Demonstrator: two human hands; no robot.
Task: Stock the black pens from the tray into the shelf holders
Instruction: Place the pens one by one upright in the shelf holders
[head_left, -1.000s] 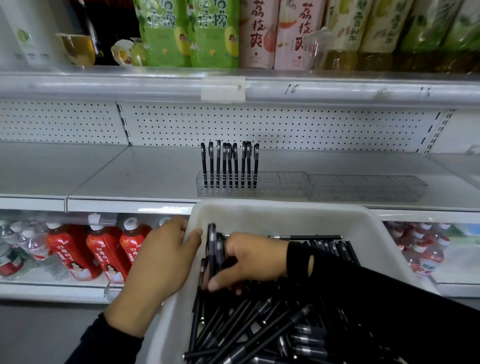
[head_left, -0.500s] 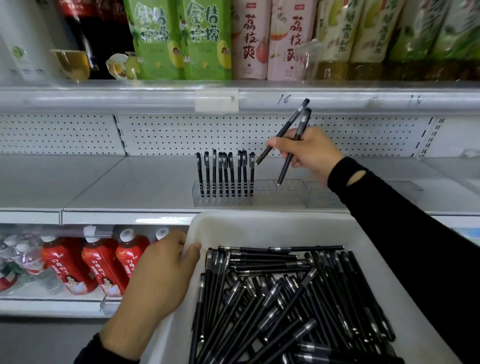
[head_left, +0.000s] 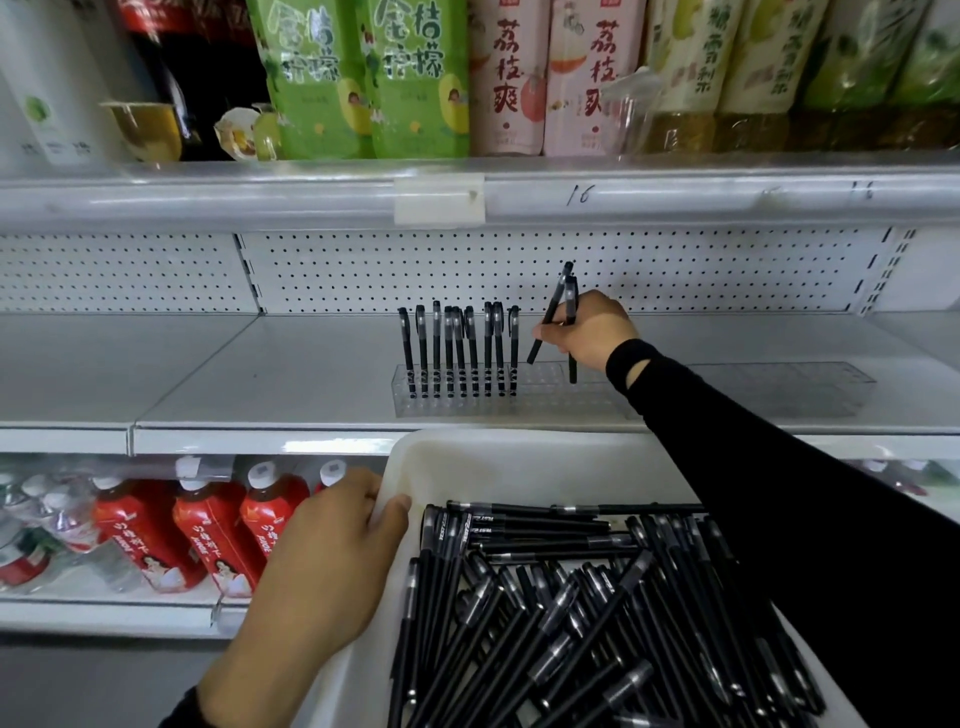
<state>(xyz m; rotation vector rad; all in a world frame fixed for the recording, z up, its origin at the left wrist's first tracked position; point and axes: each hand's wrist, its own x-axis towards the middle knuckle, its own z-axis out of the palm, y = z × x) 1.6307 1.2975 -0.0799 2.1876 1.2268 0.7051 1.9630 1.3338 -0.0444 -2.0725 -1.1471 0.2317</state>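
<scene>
a white store shelf (head_left: 311, 374) carries a clear holder (head_left: 545, 397) with a row of upright pens (head_left: 457, 348). the right hand (head_left: 589, 330) grips two black pens (head_left: 563, 312) just above its empty slots. the left hand (head_left: 332, 561) clasps the tray (head_left: 498, 467) rim, loose pens (head_left: 571, 597) heaped inside.

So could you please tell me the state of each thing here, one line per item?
Left hand: gripping the tray's left rim.
Right hand: closed on two pens, lowering them over the holder.
Tray: partly full of loose pens, lying flat.
Left holder: partly filled, pens upright at its left end.
Right holder: empty.
</scene>
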